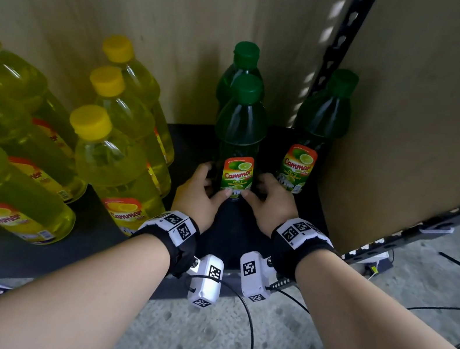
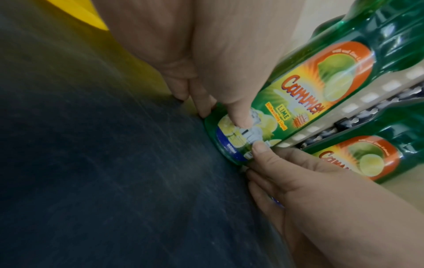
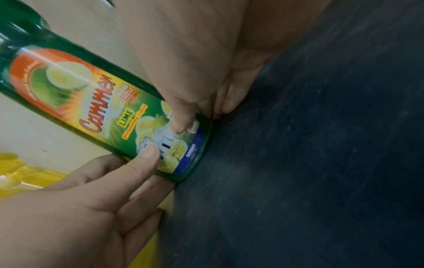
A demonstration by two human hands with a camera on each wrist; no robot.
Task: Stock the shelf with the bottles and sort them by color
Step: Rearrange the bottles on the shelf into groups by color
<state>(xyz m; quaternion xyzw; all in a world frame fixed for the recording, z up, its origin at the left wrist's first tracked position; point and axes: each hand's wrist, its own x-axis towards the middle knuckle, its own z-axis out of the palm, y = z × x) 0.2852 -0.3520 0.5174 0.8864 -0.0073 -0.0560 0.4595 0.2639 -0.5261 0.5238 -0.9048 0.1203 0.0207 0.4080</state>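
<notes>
A green lime bottle (image 1: 238,142) stands upright on the dark shelf (image 1: 230,236). My left hand (image 1: 204,188) grips its base from the left and my right hand (image 1: 264,199) grips it from the right, thumbs on the label's lower edge. In the left wrist view my left hand (image 2: 206,94) curls round the green bottle (image 2: 298,101), and in the right wrist view my right hand (image 3: 195,101) does the same on the green bottle (image 3: 103,112). Two more green bottles (image 1: 243,66) (image 1: 318,128) stand behind and to the right. Several yellow bottles (image 1: 109,153) fill the shelf's left side.
A cardboard-coloured back panel (image 1: 130,3) and side panel (image 1: 432,117) close in the shelf corner, with a slotted metal post (image 1: 343,40) between them. Below the shelf edge lies a concrete floor (image 1: 253,347) with cables.
</notes>
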